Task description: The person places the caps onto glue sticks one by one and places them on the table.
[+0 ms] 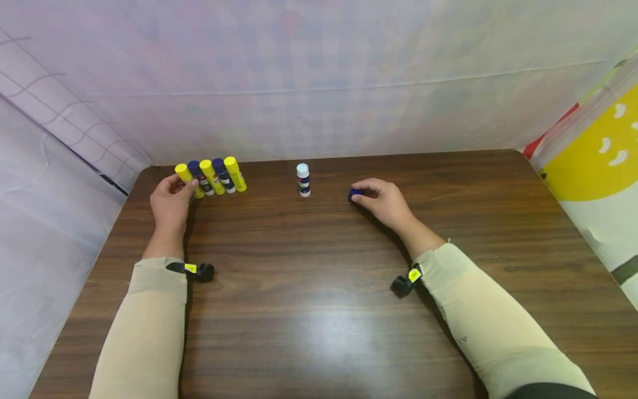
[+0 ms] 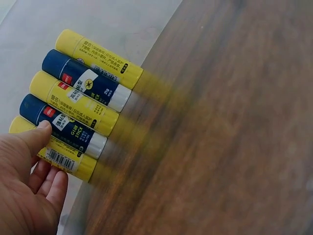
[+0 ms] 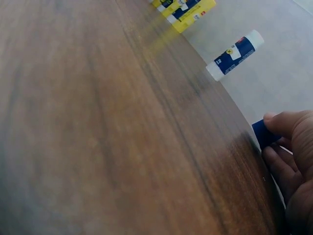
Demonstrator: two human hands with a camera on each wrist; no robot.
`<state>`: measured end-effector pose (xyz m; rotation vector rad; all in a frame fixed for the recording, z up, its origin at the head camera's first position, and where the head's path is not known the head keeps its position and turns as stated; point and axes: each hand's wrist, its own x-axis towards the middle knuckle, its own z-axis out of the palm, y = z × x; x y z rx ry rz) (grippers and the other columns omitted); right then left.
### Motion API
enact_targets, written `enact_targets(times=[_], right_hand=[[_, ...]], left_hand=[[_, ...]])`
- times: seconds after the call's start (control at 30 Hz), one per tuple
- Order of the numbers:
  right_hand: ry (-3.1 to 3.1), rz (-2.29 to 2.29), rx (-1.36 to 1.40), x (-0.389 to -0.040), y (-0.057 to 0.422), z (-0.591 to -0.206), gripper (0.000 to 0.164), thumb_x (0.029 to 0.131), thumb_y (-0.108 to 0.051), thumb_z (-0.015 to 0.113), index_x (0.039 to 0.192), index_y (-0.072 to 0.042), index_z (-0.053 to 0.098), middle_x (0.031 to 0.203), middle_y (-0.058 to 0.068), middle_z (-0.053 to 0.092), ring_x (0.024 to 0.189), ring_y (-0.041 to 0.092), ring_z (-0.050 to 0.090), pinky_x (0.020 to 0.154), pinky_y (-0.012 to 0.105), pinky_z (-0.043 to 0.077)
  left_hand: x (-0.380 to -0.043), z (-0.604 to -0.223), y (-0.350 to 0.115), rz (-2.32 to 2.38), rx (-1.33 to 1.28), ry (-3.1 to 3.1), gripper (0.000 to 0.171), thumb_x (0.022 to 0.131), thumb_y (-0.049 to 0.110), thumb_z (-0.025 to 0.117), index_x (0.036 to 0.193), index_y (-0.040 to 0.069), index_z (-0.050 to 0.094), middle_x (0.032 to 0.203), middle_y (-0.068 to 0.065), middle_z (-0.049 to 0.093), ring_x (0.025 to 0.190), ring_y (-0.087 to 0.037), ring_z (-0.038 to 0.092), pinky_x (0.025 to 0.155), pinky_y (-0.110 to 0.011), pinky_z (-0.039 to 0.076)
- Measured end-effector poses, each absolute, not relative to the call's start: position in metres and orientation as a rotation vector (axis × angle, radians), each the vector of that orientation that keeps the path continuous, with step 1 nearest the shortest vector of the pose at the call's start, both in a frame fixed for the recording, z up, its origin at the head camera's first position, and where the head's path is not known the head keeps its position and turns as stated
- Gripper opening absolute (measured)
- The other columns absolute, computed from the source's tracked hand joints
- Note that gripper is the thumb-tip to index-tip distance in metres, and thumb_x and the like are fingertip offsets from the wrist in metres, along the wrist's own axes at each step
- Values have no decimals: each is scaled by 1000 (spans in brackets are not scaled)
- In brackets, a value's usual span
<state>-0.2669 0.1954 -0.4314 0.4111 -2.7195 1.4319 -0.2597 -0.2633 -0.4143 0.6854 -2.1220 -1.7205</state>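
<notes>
At the back left, several upright glue sticks stand side by side in a row, yellow ones alternating with blue-capped ones. My left hand holds the leftmost yellow glue stick, its thumb at the near side and the fingers round the outer side. Beside it in the row is a blue glue stick. To the right of the row, an uncapped white-topped glue stick stands upright by itself. My right hand pinches a small blue cap between thumb and fingers, at the table surface right of the uncapped stick.
The brown wood-grain table ends at a pale patterned curtain just behind the glue sticks. A yellow printed sheet hangs at the right. Each wrist wears a black strapped camera.
</notes>
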Motion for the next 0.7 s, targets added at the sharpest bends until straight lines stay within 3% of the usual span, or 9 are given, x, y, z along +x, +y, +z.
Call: enact_targets(times=[0.7], right_hand=[[-2705, 1447, 387, -263, 195, -427, 31, 96, -18, 77, 124, -5, 74, 127, 17, 72, 116, 34, 69, 99, 48, 56]], left_hand=[[-254, -409, -261, -1671, 606, -2124, 54, 94, 22, 78, 144, 15, 59, 134, -2, 63, 121, -12, 59, 106, -30, 52]])
